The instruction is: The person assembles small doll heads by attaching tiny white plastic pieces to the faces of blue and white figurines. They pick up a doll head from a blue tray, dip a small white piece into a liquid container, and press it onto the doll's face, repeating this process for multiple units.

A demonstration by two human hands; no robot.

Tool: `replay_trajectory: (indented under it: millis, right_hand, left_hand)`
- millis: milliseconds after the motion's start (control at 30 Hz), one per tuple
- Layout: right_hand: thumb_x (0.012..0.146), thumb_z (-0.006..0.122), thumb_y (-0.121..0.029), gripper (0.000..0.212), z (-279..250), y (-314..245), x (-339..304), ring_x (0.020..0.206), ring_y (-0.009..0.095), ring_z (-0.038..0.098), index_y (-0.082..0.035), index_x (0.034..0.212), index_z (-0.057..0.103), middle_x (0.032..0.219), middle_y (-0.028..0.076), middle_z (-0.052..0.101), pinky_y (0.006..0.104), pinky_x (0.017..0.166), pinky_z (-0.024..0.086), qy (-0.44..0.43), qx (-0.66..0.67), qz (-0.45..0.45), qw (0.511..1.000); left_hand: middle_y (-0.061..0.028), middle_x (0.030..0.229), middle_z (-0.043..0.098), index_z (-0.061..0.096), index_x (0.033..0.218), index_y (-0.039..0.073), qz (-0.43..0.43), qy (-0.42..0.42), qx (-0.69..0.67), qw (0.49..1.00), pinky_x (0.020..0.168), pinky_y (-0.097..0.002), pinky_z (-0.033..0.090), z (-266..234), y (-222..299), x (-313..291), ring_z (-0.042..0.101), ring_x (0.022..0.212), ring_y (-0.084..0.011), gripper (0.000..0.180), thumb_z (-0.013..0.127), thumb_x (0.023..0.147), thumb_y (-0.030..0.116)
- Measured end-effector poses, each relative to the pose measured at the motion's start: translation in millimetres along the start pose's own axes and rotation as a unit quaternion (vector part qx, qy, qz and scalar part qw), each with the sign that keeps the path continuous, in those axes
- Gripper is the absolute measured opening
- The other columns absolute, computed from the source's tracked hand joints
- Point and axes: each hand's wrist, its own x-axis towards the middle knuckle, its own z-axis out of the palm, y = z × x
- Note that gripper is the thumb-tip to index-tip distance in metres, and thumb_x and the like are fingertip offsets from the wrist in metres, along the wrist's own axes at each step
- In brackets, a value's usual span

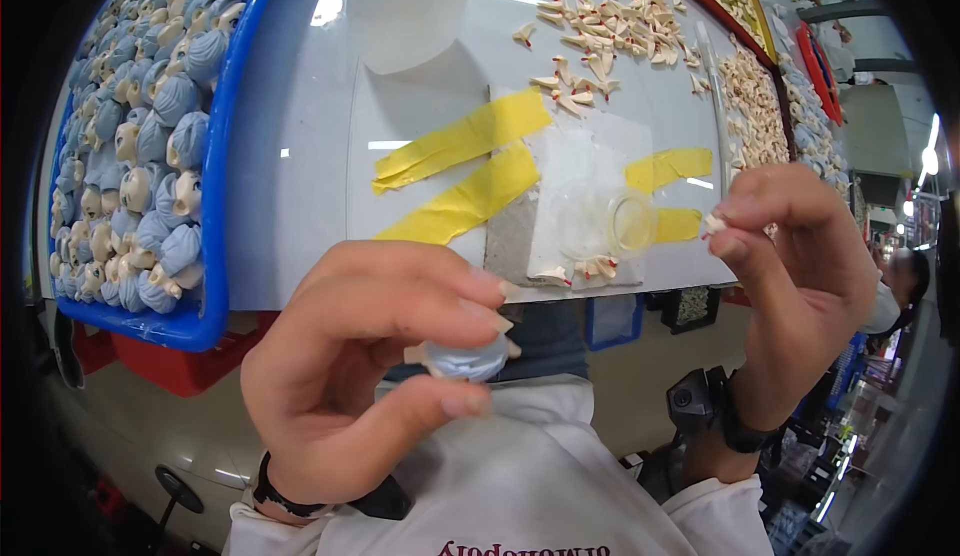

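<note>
My left hand (370,346) pinches a small doll head with light blue hair (467,361) between thumb and fingers, just above my lap. Pale points stick out at the sides of the head. Over the table's near right part, my right hand (800,246) is closed at the fingertips on a tiny cream piece with a red tip (713,224). Between the hands, a clear round cup (632,222) rests on a white board (520,246). Several cream pieces with red tips (597,268) lie at the board's near edge.
Many blue-haired doll heads fill a blue tray (218,186) at the left. Yellow tape strips (460,141) hold the board down. Loose cream pieces (625,21) are scattered at the back, near a translucent white container (410,6). More trays line the right; a red bin (180,361) sits below.
</note>
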Motion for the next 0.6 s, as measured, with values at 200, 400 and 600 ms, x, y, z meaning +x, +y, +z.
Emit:
replay_trajectory:
  millis: [200, 400, 600]
  right_hand:
    - [0.061, 0.061, 0.011, 0.017, 10.1, -1.2, 13.1, 0.074, 0.016, 0.05, 0.002, 0.075, 0.056, 0.075, 0.009, 0.053, 0.0253, 0.068, 0.038, -0.061, -0.08, -0.05, 0.994]
    - [0.054, 0.062, 0.01, 0.019, 10.8, -10.7, 23.3, 0.068, 0.018, 0.049, 0.0, 0.069, 0.056, 0.071, 0.007, 0.05, 0.0267, 0.061, 0.037, -0.089, -0.247, -0.144, 0.954]
    - [0.053, 0.064, 0.007, 0.018, 28.2, -18.2, 28.9, 0.067, 0.018, 0.049, -0.001, 0.067, 0.056, 0.07, 0.007, 0.05, 0.0264, 0.059, 0.036, -0.081, -0.284, -0.133, 0.946]
  left_hand:
    - [-0.0202, 0.102, 0.052, 0.053, 0.098, -0.001, -0.064, 0.013, 0.0, 0.998, 0.058, -0.0221, 0.051, 1.2, 4.5, 2.2, 0.062, 0.074, -0.0208, 0.034, 0.071, 0.074, 0.017]
    - [-0.02, 0.101, 0.052, 0.053, 0.1, -0.001, -0.034, -0.031, 0.041, 0.998, 0.056, -0.0209, 0.05, -9.9, 3.1, 2.5, 0.062, 0.074, -0.0196, 0.04, 0.073, 0.073, 0.021]
    - [-0.0197, 0.1, 0.05, 0.052, 0.1, -0.002, 0.025, -0.04, 0.016, 0.999, 0.056, -0.0216, 0.05, -4.9, -2.4, 12.3, 0.061, 0.073, -0.0197, 0.046, 0.076, 0.069, 0.021]
